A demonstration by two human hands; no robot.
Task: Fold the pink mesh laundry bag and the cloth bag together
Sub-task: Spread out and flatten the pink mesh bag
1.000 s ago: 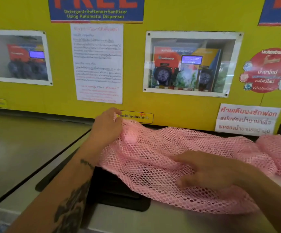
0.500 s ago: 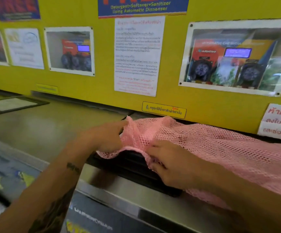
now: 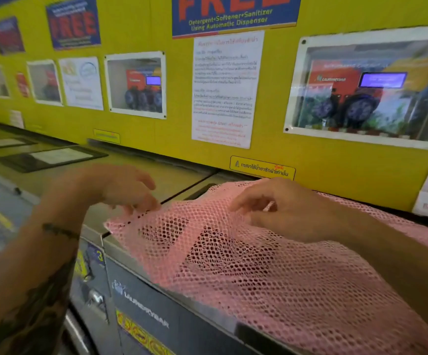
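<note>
The pink mesh laundry bag (image 3: 272, 272) lies spread over the top of a washing machine (image 3: 141, 301) and hangs over its front edge. My left hand (image 3: 123, 190) pinches the bag's left edge with its fingertips. My right hand (image 3: 279, 208) rests on the bag's upper middle, fingers curled around a raised fold of mesh. A dark shape shows through the mesh under the hands. I cannot make out a cloth bag.
A yellow wall (image 3: 310, 162) with posters, paper notices and framed dispenser windows stands right behind the machines. More machine tops (image 3: 54, 156) with black-framed lids run to the left. The machine fronts drop away below the bag.
The bag has been drawn forward and to the left, so it now covers the black panel on the machine top. My hands have moved apart along its left end.
</note>
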